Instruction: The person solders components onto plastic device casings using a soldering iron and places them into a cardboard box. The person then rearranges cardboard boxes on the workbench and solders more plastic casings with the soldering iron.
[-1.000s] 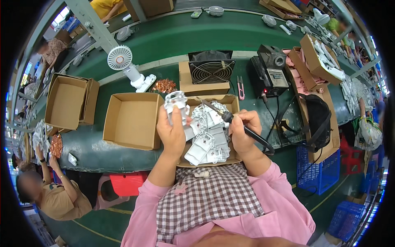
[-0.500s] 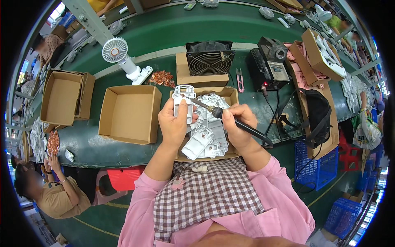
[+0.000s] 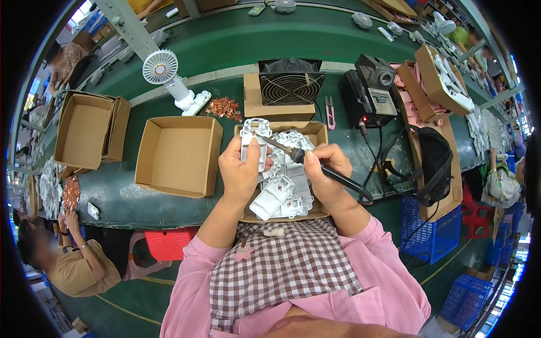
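My left hand (image 3: 240, 169) grips a white plastic housing (image 3: 255, 127) upright, thumb on its front face. In my right hand (image 3: 329, 172) is a black-handled soldering iron (image 3: 297, 155), held like a pen. Its metal tip reaches the upper part of the housing; whether it touches cannot be made out. Below both hands, a cardboard box (image 3: 322, 135) holds several more white housings (image 3: 273, 196), some with small copper-coloured parts.
An unused-looking cardboard box (image 3: 177, 158) stands left, near copper-coloured pieces (image 3: 224, 107) and a white fan (image 3: 160, 67). Behind are a black-grilled fan (image 3: 290, 89), pink-handled snips (image 3: 330, 114) and a black soldering station (image 3: 369, 93). A black bag (image 3: 434, 163) hangs right. A co-worker (image 3: 79, 256) sits left.
The view has shifted slightly. My hands stay almost where they were, with the iron's tip still at the top of the housing.
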### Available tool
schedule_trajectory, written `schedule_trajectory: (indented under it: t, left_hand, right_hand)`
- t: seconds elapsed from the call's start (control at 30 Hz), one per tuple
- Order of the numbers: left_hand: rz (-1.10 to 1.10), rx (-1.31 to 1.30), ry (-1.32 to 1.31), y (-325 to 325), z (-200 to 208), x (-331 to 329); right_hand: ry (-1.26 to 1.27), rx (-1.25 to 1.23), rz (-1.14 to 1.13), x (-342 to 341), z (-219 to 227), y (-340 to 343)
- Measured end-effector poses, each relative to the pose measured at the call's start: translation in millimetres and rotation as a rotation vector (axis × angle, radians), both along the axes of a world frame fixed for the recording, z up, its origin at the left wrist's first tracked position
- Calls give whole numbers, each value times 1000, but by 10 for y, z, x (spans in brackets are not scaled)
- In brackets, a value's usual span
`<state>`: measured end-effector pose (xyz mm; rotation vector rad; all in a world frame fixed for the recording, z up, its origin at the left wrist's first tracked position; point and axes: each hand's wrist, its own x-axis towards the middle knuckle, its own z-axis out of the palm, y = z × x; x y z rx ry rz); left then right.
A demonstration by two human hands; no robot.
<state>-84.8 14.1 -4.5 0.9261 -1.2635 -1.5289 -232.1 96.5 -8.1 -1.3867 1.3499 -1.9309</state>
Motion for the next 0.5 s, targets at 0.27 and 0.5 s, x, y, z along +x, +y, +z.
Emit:
schedule_trajectory:
  t: [0.27,0.5]
  left_hand:
    - [-3,23,-24,18,55,5]
    - [17,-61,-9,-5,-3,3]
  right_hand:
    - [-34,32,1,3,11,35]
    - [-16,-9,-8,5,2,14]
